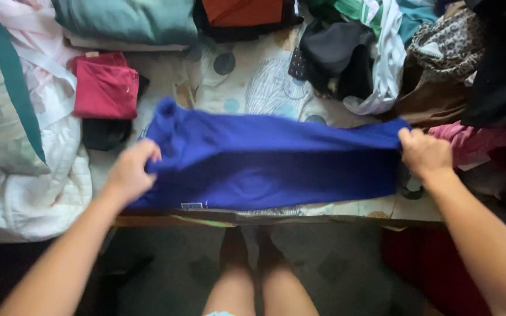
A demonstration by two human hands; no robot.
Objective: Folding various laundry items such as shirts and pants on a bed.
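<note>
From my feed: both hands are on the blue garment [270,161], which lies stretched flat across the near edge of the bed [253,76], just above the bed frame. Long axis runs left-right, spanning the gap between the two hands. Left hand [131,172] has fingers curled shut, pinching the garment's left end, roughly mid-height on that edge. Right hand [424,153] has fingers closed on the upper right corner. So each hand holds its own end and the fabric sits between them and slightly beyond the fingertips, away from the body; neither hand is nearer, the hold is close to symmetric, though the right grips higher on the cloth than the left. The upper left corner pokes up past the left hand, loose. A small label shows at the lower left hem. Around it: a folded red garment [106,88] on top of a dark item to the upper left, well apart from the blue one; a white quilt [24,199] at far left; folded teal fabric [130,20] at the top; an unsorted clothes pile [382,52] to the upper right, near the right hand but not touching it. Bare legs are visible below the bed edge.
</note>
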